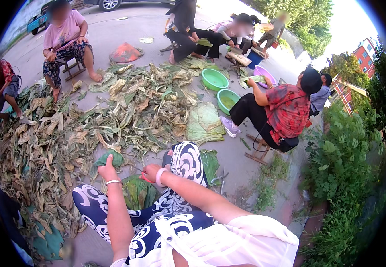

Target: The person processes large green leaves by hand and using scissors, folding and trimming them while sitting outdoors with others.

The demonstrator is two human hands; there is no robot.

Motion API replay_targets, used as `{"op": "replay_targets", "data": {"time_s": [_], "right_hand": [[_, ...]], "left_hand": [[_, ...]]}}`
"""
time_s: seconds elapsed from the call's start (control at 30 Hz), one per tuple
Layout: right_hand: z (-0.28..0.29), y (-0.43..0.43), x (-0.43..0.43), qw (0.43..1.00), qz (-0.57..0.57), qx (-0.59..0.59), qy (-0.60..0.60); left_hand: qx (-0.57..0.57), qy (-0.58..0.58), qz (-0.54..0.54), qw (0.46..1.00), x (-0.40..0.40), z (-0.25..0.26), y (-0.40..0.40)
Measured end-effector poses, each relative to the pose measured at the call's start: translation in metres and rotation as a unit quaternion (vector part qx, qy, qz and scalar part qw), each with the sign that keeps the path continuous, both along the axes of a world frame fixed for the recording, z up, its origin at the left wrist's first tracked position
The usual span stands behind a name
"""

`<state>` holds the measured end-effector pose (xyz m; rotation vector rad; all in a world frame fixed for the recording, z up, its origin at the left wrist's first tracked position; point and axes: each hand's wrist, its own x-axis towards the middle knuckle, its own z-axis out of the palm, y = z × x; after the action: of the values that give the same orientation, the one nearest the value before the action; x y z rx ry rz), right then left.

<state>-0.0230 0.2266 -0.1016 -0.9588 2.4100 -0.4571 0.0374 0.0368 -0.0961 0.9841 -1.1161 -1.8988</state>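
Note:
My left hand (107, 169) grips a green leaf (116, 158), thumb raised along it, in front of my left knee. In my right hand (153, 171), near my right knee, is a pair of red-handled scissors (147, 178); its dark blades point left towards the leaf, apart from it. Broad green leaves (138, 192) lie between my legs, partly hidden by my forearms. Just beyond my hands spreads a large heap of withered tan and green leaves (136, 110).
Flattened pale leaves (205, 123) lie ahead to the right, near two green basins (215, 79) and a purple basin (272, 75). A co-worker in red (286, 110) sits at right on a wooden stool (258, 150). Others sit around the heap. Weeds (336, 193) border the right.

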Motion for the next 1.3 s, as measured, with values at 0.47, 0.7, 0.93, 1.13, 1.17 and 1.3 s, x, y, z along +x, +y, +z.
{"op": "replay_targets", "data": {"time_s": [0.47,0.7,0.93,1.13,1.17,1.3], "right_hand": [[-0.0060,0.0005,0.0003,1.000,0.008,-0.004,-0.011],[-0.0055,0.0004,0.0004,1.000,0.009,0.013,-0.018],[-0.0080,0.0012,0.0008,1.000,0.016,0.005,-0.003],[-0.0057,0.0000,0.0004,0.999,0.019,0.030,-0.015],[-0.0036,-0.0012,0.0003,0.999,0.020,0.040,-0.024],[-0.0010,-0.0008,0.0009,0.999,0.024,0.040,-0.026]], "left_hand": [[0.004,0.030,0.007,1.000,-0.0019,-0.0047,-0.0008],[0.000,0.013,0.006,1.000,-0.0029,-0.0079,-0.0018],[-0.004,0.017,-0.009,1.000,-0.0018,-0.0062,-0.0011],[0.009,0.009,-0.012,1.000,-0.0013,-0.0040,-0.0008],[0.008,0.009,-0.011,1.000,-0.0012,-0.0044,-0.0013],[0.012,0.013,-0.010,1.000,-0.0015,-0.0062,-0.0012]]}}
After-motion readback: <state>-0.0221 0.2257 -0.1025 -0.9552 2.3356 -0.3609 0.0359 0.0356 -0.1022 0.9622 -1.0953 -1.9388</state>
